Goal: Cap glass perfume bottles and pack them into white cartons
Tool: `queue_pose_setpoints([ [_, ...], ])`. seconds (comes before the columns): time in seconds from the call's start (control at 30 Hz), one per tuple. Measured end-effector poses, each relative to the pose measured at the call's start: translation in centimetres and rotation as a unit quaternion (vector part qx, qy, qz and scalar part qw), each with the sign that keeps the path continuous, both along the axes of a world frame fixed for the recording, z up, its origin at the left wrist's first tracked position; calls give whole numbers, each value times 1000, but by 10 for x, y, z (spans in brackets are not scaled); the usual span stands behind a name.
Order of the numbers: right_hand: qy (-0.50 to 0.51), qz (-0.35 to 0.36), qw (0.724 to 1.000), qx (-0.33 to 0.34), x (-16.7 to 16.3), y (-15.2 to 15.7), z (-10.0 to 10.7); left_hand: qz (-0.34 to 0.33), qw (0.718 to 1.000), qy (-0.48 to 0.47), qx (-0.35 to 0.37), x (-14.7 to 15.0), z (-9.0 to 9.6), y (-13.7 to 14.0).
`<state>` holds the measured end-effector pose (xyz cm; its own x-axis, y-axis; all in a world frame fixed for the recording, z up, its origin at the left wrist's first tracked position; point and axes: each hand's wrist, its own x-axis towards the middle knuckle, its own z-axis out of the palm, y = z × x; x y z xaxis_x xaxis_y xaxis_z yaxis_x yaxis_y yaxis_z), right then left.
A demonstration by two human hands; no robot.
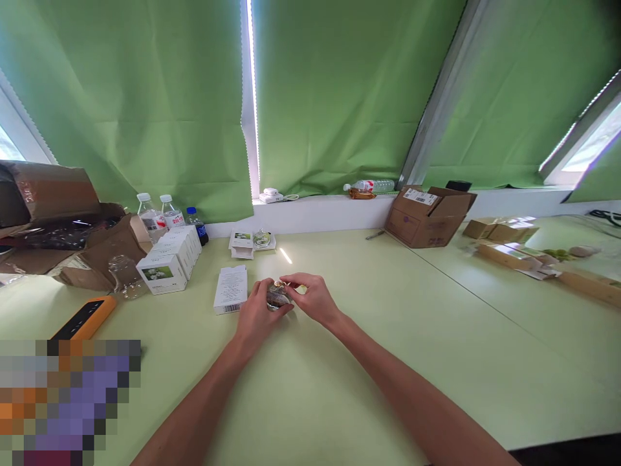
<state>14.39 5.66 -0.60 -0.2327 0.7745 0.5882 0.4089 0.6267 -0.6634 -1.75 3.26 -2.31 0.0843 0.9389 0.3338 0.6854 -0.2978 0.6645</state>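
Observation:
A small round glass bottle [278, 298] with a gold-coloured top [280, 283] stands on the pale green table. My left hand [259, 310] is closed around the bottle's left side, thumb across the front. My right hand [312, 296] has its thumb and fingers pinched at the gold top from the right. Fingers hide part of the bottle, and its contents are hard to make out. Just left of my left hand lies a white printed box [231, 289] with a barcode. Behind it, a white carton [241, 243] sits beside another small clear glass bottle [262, 239].
Several white boxes [169, 262] stand in a row at left, near drink bottles [151, 217] and an open cardboard box [72, 239]. An orange-and-black power strip [82, 320] lies at left. Another cardboard box [427, 217] stands back right; flattened cartons [514, 259] lie far right.

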Motion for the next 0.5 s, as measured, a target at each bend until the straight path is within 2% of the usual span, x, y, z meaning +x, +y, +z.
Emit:
queue_pose_setpoints([
  [0.33, 67, 19, 994, -80, 2, 2, 2, -1, 1000, -4, 6, 0, 1, -1],
  [0.5, 70, 31, 995, -70, 2, 2, 2, -2, 1000, -2, 8, 0, 0, 0],
])
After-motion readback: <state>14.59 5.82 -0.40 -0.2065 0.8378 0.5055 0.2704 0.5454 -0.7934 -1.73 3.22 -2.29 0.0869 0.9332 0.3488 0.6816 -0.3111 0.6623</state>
